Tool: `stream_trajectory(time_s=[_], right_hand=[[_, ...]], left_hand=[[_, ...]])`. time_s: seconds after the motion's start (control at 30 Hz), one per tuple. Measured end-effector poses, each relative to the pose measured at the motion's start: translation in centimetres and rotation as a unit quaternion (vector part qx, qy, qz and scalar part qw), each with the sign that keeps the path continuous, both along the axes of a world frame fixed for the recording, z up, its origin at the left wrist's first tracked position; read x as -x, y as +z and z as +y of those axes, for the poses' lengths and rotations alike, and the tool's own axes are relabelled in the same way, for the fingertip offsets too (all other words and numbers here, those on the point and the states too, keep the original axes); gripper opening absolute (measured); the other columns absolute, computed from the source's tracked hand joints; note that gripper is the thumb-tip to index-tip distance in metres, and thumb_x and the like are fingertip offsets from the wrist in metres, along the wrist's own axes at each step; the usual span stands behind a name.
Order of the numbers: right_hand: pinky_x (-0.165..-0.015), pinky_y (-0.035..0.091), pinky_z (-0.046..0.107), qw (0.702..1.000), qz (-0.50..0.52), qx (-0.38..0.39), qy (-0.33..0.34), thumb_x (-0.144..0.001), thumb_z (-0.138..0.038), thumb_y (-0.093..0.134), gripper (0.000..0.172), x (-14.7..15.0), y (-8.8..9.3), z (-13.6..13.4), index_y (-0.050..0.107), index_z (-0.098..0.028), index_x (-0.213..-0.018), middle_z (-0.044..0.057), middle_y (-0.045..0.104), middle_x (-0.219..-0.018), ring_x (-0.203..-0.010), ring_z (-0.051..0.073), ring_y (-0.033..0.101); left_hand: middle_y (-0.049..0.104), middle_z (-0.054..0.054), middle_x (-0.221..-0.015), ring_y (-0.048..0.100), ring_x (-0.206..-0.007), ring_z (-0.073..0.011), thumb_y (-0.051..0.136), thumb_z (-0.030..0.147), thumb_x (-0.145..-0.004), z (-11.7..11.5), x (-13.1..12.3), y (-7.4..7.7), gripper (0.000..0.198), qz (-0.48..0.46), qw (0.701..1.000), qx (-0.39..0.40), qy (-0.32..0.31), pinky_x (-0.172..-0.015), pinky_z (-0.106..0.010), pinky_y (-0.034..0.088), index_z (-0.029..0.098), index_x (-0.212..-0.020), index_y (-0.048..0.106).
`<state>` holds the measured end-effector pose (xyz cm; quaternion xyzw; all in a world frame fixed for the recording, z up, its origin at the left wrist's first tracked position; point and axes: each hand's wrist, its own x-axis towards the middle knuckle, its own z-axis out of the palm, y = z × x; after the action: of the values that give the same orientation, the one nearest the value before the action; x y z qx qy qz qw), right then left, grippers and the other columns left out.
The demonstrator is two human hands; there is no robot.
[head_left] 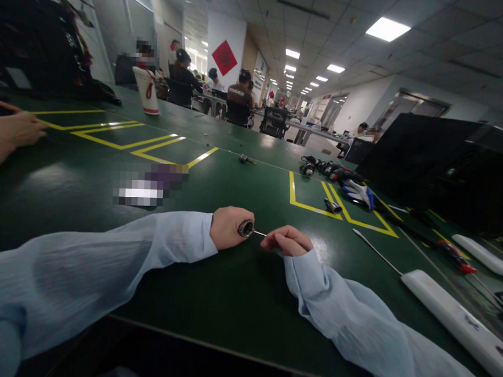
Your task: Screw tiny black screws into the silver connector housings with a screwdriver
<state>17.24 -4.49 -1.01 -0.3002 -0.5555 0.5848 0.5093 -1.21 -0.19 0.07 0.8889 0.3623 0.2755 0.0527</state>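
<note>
My left hand is closed around a hollow metal cylinder, its round open end facing me and to the right. A thin metal rod runs between the cylinder and my right hand, whose fingers are pinched on it. I cannot tell whether the rod's tip goes inside the cylinder or only touches its rim. Both hands are just above the green table. Farther back lies a small dark metal part with a thin shaft. To the right, another hollow metal part rests by the yellow tape.
Another person's hand is at the left edge. A paper cup stands at the back left. On the right are a white-and-blue glove, several dark metal parts, a red-handled tool and a long white bar.
</note>
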Motion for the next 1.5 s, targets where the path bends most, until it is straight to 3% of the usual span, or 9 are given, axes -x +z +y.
stream_trajectory(time_s=[0.1, 0.3, 0.4, 0.53, 0.7, 0.93, 1.07, 1.37, 1.5], right_hand=[[-0.059, 0.047, 0.023, 0.999, -0.035, -0.006, -0.008, -0.071, -0.024, 0.061, 0.011, 0.0, 0.1, -0.2, 0.067, -0.015, -0.068, 0.003, 0.069, -0.065, -0.06, 0.012, 0.062], [-0.056, 0.046, 0.025, 0.987, 0.085, 0.102, 0.091, -0.065, -0.026, 0.066, 0.01, -0.2, -0.2, 1.0, 0.065, -0.016, -0.064, 0.004, 0.07, -0.063, -0.057, 0.014, 0.063], [-0.056, 0.046, 0.025, 0.982, 0.096, 0.121, 0.105, -0.064, -0.027, 0.067, 0.012, -0.2, -0.3, 1.4, 0.064, -0.015, -0.065, 0.004, 0.07, -0.063, -0.057, 0.014, 0.063], [-0.057, 0.046, 0.026, 0.992, 0.084, 0.072, 0.063, -0.066, -0.027, 0.066, 0.01, -0.1, -0.2, 0.8, 0.065, -0.017, -0.066, 0.003, 0.07, -0.065, -0.058, 0.013, 0.062], [-0.06, 0.046, 0.025, 1.0, -0.03, 0.002, -0.009, -0.072, -0.024, 0.06, 0.011, 0.0, 0.0, -0.2, 0.067, -0.015, -0.07, 0.003, 0.07, -0.066, -0.06, 0.012, 0.061], [-0.055, 0.045, 0.027, 0.986, 0.085, 0.111, 0.09, -0.063, -0.027, 0.067, 0.013, -0.1, -0.2, 0.9, 0.064, -0.015, -0.065, 0.005, 0.07, -0.063, -0.056, 0.015, 0.062], [-0.055, 0.045, 0.026, 0.981, 0.108, 0.118, 0.108, -0.061, -0.032, 0.07, 0.018, 0.0, -0.3, 1.2, 0.064, -0.016, -0.065, 0.004, 0.07, -0.063, -0.057, 0.014, 0.063], [-0.059, 0.047, 0.027, 1.0, -0.007, -0.006, -0.026, -0.071, -0.026, 0.06, 0.011, 0.4, 0.1, -0.6, 0.065, -0.016, -0.068, 0.003, 0.069, -0.065, -0.06, 0.013, 0.061], [-0.058, 0.047, 0.025, 1.0, -0.001, 0.006, -0.001, -0.07, -0.025, 0.061, 0.011, 0.4, 0.0, -0.4, 0.066, -0.016, -0.068, 0.003, 0.069, -0.065, -0.059, 0.013, 0.061]], left_hand=[[0.054, 0.002, -0.06, 0.049, -0.054, -0.0094, 0.053, 0.019, -0.07, -0.1, 0.0, 0.0, 0.009, 0.037, 0.999, -0.017, 0.011, -0.05, -0.019, 0.032, 0.016, -0.061, 0.054], [0.053, 0.002, -0.057, 0.047, -0.052, -0.0083, 0.052, 0.021, -0.071, -0.1, 0.3, 0.2, 0.012, -0.011, 0.999, 0.003, -0.046, -0.049, -0.018, 0.033, 0.015, -0.061, 0.052], [0.052, 0.002, -0.056, 0.047, -0.051, -0.008, 0.051, 0.024, -0.072, 0.0, 0.3, 0.1, 0.015, -0.03, 0.998, 0.011, -0.052, -0.049, -0.018, 0.033, 0.015, -0.06, 0.051], [0.051, 0.002, -0.055, 0.047, -0.051, -0.0079, 0.051, 0.024, -0.072, 0.1, 0.1, 0.0, 0.015, -0.018, 1.0, 0.013, -0.018, -0.048, -0.018, 0.033, 0.015, -0.06, 0.052], [0.054, 0.002, -0.059, 0.049, -0.053, -0.0093, 0.052, 0.02, -0.071, -0.1, 0.0, 0.1, 0.011, 0.044, 0.999, -0.014, 0.029, -0.049, -0.02, 0.032, 0.016, -0.062, 0.055], [0.051, 0.002, -0.056, 0.047, -0.051, -0.0082, 0.05, 0.022, -0.072, -0.2, 0.2, 0.1, 0.014, -0.022, 0.999, 0.007, -0.046, -0.049, -0.018, 0.034, 0.015, -0.06, 0.051], [0.051, 0.002, -0.056, 0.047, -0.051, -0.0078, 0.052, 0.024, -0.072, 0.0, 0.1, -0.1, 0.016, -0.067, 0.995, 0.028, -0.07, -0.05, -0.018, 0.036, 0.014, -0.06, 0.05], [0.052, 0.002, -0.055, 0.047, -0.05, -0.0082, 0.052, 0.021, -0.07, -0.1, 0.0, 0.2, 0.013, -0.027, 0.999, 0.037, -0.017, -0.047, -0.018, 0.033, 0.015, -0.059, 0.052], [0.051, 0.002, -0.054, 0.046, -0.049, -0.0081, 0.051, 0.022, -0.07, -0.2, 0.0, 0.2, 0.013, -0.015, 0.999, 0.029, 0.003, -0.046, -0.018, 0.032, 0.015, -0.059, 0.053]])
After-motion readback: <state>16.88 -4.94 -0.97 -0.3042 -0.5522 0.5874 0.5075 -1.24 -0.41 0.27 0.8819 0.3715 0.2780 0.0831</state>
